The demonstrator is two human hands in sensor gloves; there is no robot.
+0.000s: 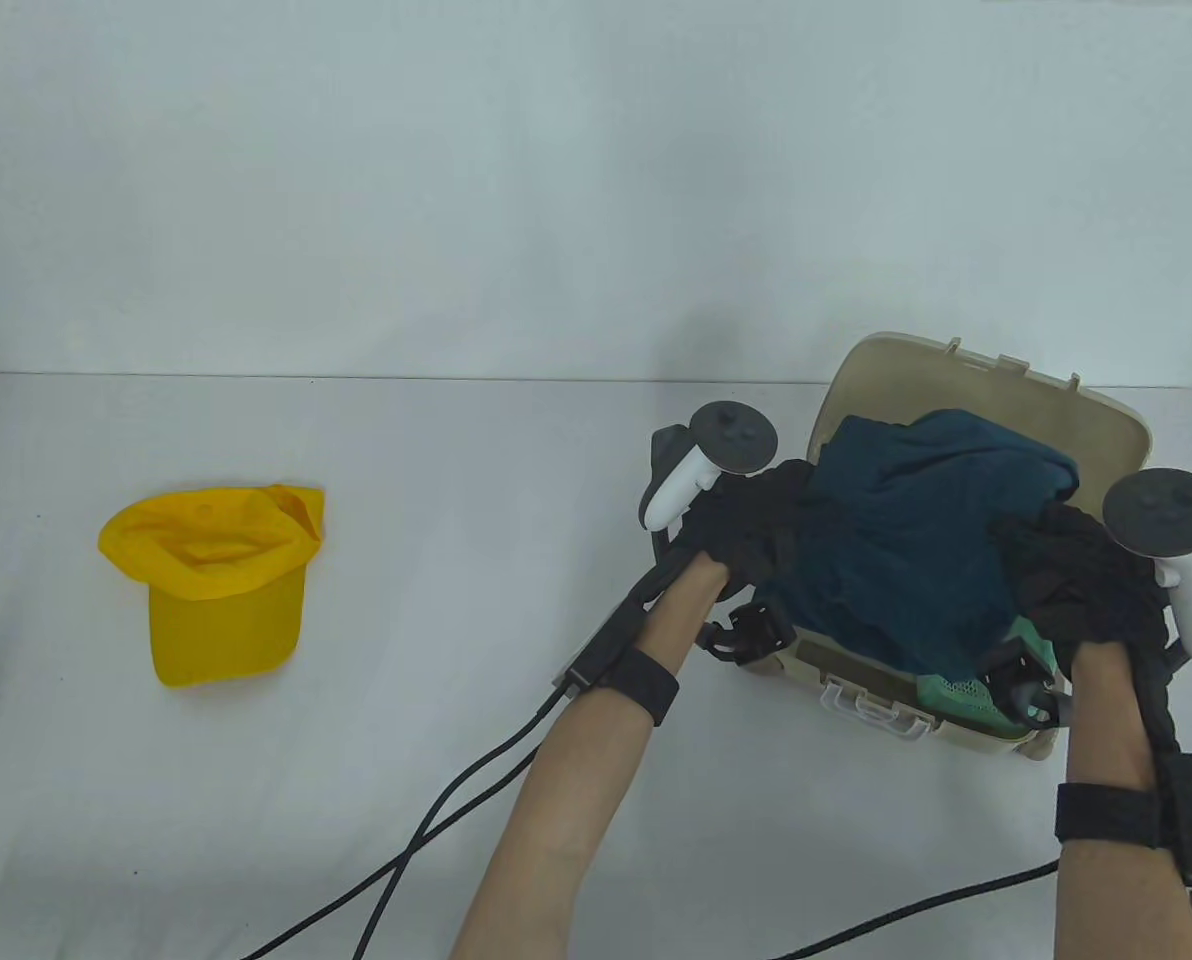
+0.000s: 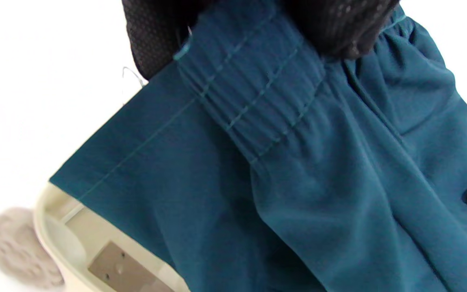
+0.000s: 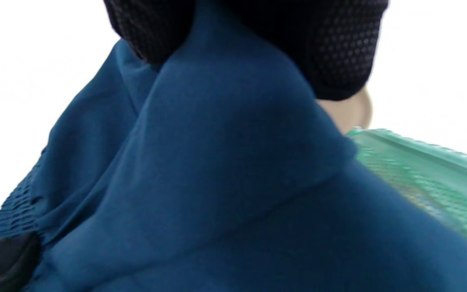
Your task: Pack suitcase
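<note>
teal shorts: soft, limp, light | both hands' fingers pinch its edges over suitcase | best grip: elastic waistband

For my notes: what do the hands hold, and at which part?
Both grip the teal garment over the suitcase: left hand at its elastic waistband, right hand at the opposite side.

Left grip and right grip both reached forward, gloved fingers curled, forearms roughly parallel
</note>
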